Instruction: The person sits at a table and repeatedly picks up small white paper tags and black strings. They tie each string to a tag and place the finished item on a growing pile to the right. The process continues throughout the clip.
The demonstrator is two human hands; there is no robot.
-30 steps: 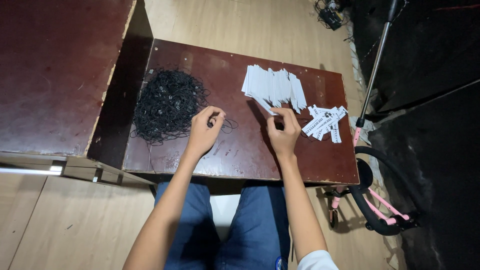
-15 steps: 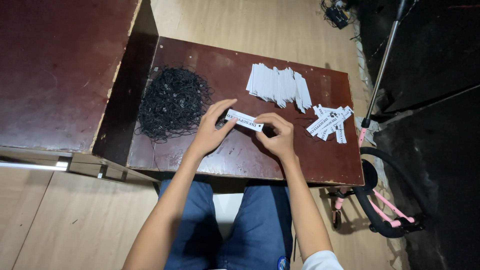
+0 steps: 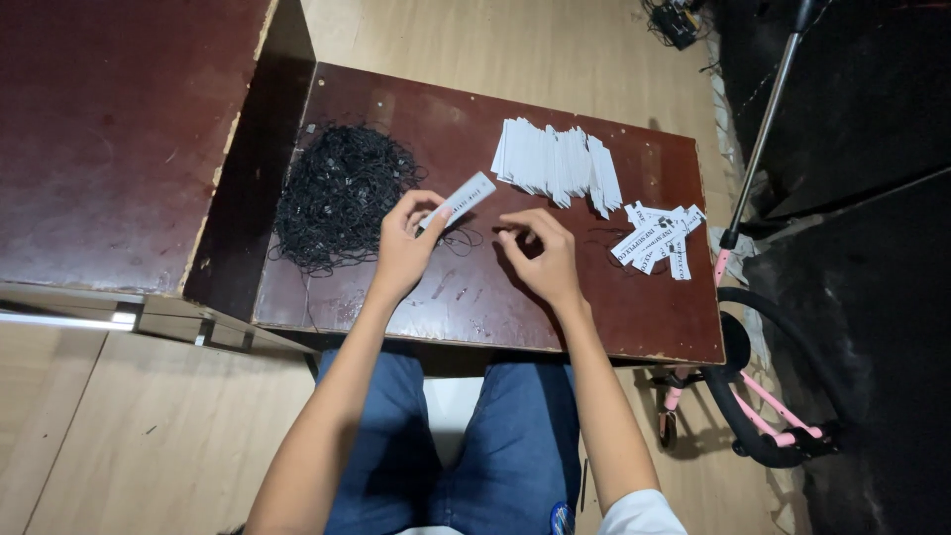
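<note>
My left hand [image 3: 406,248] pinches one end of a white paper tag [image 3: 458,199], which sticks up and to the right above the small brown table [image 3: 475,307]. A thin black string loop [image 3: 458,239] lies on the table just right of that hand. My right hand [image 3: 540,253] hovers beside it with thumb and forefinger pinched together; whether a string is between them is too small to tell. A tangled heap of black strings [image 3: 342,193] lies left of my left hand.
A fanned row of blank white tags [image 3: 557,163] lies at the table's back. A pile of tags with strings [image 3: 659,238] sits at the right. A larger dark table [image 3: 119,139] stands to the left. A pink-framed wheel [image 3: 758,416] and a stand pole [image 3: 763,149] are on the right.
The tag was held flat between both hands; now only my left hand holds it, tilted up. My right hand has let go and drawn back to the right.
</note>
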